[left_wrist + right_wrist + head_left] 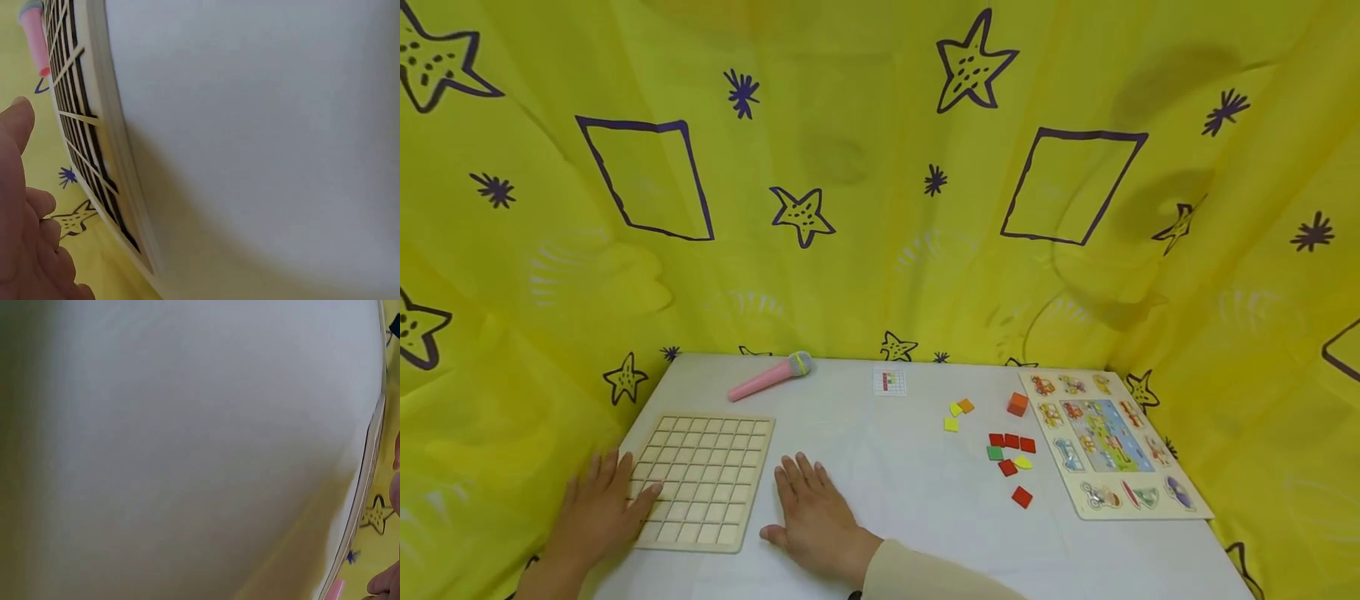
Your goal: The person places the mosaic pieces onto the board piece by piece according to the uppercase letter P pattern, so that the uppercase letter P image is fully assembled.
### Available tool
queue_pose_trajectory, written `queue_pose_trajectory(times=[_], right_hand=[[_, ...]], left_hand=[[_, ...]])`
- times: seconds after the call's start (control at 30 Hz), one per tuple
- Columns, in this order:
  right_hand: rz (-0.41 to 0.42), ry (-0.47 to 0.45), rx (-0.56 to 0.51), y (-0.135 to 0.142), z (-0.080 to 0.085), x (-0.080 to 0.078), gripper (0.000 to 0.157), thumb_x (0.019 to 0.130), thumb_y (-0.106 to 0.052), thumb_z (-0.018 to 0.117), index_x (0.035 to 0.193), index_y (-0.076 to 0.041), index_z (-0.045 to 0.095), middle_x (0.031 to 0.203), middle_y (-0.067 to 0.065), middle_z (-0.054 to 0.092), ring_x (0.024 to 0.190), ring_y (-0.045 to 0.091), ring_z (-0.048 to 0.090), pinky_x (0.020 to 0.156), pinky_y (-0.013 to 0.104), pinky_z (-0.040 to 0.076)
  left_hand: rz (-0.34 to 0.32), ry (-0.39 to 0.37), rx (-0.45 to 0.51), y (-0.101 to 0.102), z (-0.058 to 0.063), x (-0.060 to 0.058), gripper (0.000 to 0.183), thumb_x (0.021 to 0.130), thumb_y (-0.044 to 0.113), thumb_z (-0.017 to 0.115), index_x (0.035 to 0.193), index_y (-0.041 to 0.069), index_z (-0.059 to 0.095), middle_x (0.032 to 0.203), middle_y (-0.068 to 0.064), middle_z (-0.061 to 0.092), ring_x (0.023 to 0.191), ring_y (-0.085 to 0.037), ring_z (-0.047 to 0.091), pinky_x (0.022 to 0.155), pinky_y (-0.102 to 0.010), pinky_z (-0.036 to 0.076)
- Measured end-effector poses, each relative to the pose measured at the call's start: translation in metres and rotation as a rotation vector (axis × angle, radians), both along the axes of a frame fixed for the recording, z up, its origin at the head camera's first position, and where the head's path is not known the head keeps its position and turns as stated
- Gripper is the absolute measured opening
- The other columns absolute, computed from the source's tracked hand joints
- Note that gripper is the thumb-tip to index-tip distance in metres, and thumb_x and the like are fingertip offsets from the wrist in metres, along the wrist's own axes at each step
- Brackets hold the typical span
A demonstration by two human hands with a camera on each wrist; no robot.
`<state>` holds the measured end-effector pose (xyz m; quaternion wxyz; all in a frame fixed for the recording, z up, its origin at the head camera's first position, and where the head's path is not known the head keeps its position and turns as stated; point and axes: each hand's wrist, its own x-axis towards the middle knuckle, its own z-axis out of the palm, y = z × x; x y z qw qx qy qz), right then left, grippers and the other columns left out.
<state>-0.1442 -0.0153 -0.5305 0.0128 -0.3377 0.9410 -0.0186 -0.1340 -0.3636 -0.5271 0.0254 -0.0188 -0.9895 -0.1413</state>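
A pale wooden grid board (702,482) with rows of square recesses lies on the left of the white table. My left hand (597,512) is at its left edge, fingers extended and thumb reaching over the lower left squares. In the left wrist view, the left hand (28,212) shows at the side, beside the board's gridded face (81,115). To the right of the board, my right hand (816,517) lies palm down with straight fingers, holding nothing. Only bits of the right fingers (387,581) show at the edge of the right wrist view.
A pink toy microphone (763,381) lies behind the board. A small card with a grid pattern (890,382) is at the back. Several red, yellow, green and orange tiles (1011,442) and a red block (1017,404) lie right of centre, beside a picture puzzle board (1086,504). Yellow curtains (865,283) enclose the table.
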Motion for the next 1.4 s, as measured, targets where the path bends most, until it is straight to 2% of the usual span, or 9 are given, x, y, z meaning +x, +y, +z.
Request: queue_pose_trajectory(times=[0.17,0.33,0.47,0.67,0.8,1.0,1.13,1.27,1.4], right_hand=[[0.061,-0.042,0.053,-0.019,-0.002,0.01,0.088,0.104,-0.073,0.025,0.169,-0.014,0.024,0.177,0.003,0.019,0.164,0.022,0.016,0.133,0.041,0.024],[0.104,-0.067,0.096,-0.03,-0.001,0.017,0.089,0.102,-0.076,0.025,0.17,-0.019,0.02,0.177,-0.002,0.017,0.164,0.017,0.014,0.133,0.037,0.024],[0.114,-0.101,0.102,-0.03,-0.001,0.016,0.089,0.101,-0.077,0.024,0.17,-0.021,0.019,0.177,-0.004,0.015,0.164,0.015,0.013,0.134,0.038,0.023],[0.07,-0.154,0.062,-0.021,-0.004,0.009,0.089,0.102,-0.077,0.027,0.17,-0.02,0.024,0.176,-0.005,0.02,0.164,0.014,0.015,0.134,0.039,0.022],[0.048,-0.149,0.045,-0.009,-0.004,0.004,0.088,0.102,-0.076,0.028,0.169,-0.018,0.027,0.176,-0.004,0.023,0.164,0.015,0.017,0.134,0.041,0.023],[0.009,-0.174,0.022,0.019,-0.003,-0.005,0.088,0.104,-0.074,0.03,0.168,-0.013,0.029,0.176,-0.001,0.024,0.164,0.019,0.018,0.134,0.045,0.023],[-0.027,-0.2,-0.015,0.042,-0.002,-0.008,0.087,0.105,-0.072,0.034,0.167,-0.011,0.03,0.176,0.002,0.024,0.164,0.021,0.018,0.134,0.047,0.023],[-0.057,-0.219,-0.053,0.068,-0.002,-0.01,0.086,0.106,-0.069,0.038,0.166,-0.008,0.032,0.175,0.005,0.026,0.164,0.024,0.019,0.134,0.048,0.023],[-0.075,-0.209,-0.079,0.095,-0.005,-0.011,0.083,0.107,-0.065,0.039,0.164,-0.005,0.035,0.173,0.009,0.031,0.163,0.028,0.022,0.133,0.049,0.025]], left_hand=[[0.002,-0.083,-0.005,-0.003,-0.008,0.002,0.089,0.111,0.054,0.041,0.15,-0.025,0.029,0.155,-0.053,0.018,0.144,-0.071,0.015,0.113,-0.087,0.013],[-0.006,-0.178,0.079,0.0,-0.01,0.003,0.095,0.111,0.055,0.041,0.15,-0.029,0.022,0.156,-0.054,0.012,0.144,-0.072,0.012,0.113,-0.087,0.011],[-0.014,-0.189,0.132,0.005,-0.01,0.003,0.093,0.112,0.052,0.04,0.149,-0.03,0.02,0.156,-0.055,0.01,0.144,-0.072,0.013,0.113,-0.086,0.013],[-0.03,-0.188,0.147,0.014,-0.01,0.002,0.089,0.113,0.049,0.038,0.148,-0.031,0.021,0.157,-0.054,0.011,0.144,-0.072,0.012,0.114,-0.086,0.012],[-0.046,-0.201,0.158,0.026,-0.006,0.002,0.088,0.113,0.049,0.039,0.149,-0.03,0.022,0.157,-0.053,0.011,0.145,-0.072,0.012,0.114,-0.086,0.012],[-0.104,-0.148,0.123,0.052,-0.002,0.002,0.079,0.113,0.042,0.044,0.148,-0.028,0.03,0.157,-0.05,0.024,0.146,-0.068,0.023,0.115,-0.083,0.021],[-0.143,-0.137,0.119,0.071,-0.003,0.002,0.077,0.112,0.042,0.047,0.149,-0.025,0.034,0.158,-0.046,0.029,0.149,-0.063,0.027,0.117,-0.081,0.022],[-0.182,-0.14,0.119,0.092,-0.004,0.001,0.075,0.111,0.042,0.049,0.151,-0.022,0.037,0.16,-0.042,0.032,0.151,-0.06,0.028,0.12,-0.079,0.022],[-0.224,-0.165,0.122,0.115,-0.001,0.0,0.074,0.111,0.041,0.05,0.152,-0.019,0.037,0.161,-0.039,0.034,0.153,-0.057,0.027,0.122,-0.076,0.022]])
